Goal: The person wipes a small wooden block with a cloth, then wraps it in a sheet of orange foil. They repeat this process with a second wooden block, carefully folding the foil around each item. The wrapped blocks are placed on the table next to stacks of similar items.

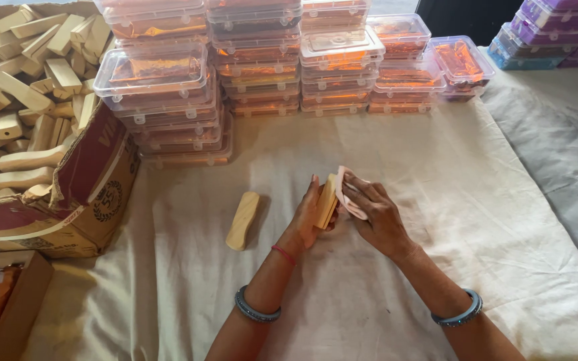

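Two hands meet over the cloth-covered table (436, 220): the left hand (308, 220) grips a wooden block (327, 200) on edge, while the right hand (376, 214) pinches a pale pink cloth (344, 190) against it. Another wooden block (243, 220) lies just left, apart. Stacked clear plastic boxes (269, 67) stand behind, and a cardboard box (68, 194) of blocks sits far left.

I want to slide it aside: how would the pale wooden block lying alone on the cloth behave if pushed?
The pale wooden block probably stays stiff and slides rather than rolls, since it lies flat. The cream cloth may drag and wrinkle. It looks light.
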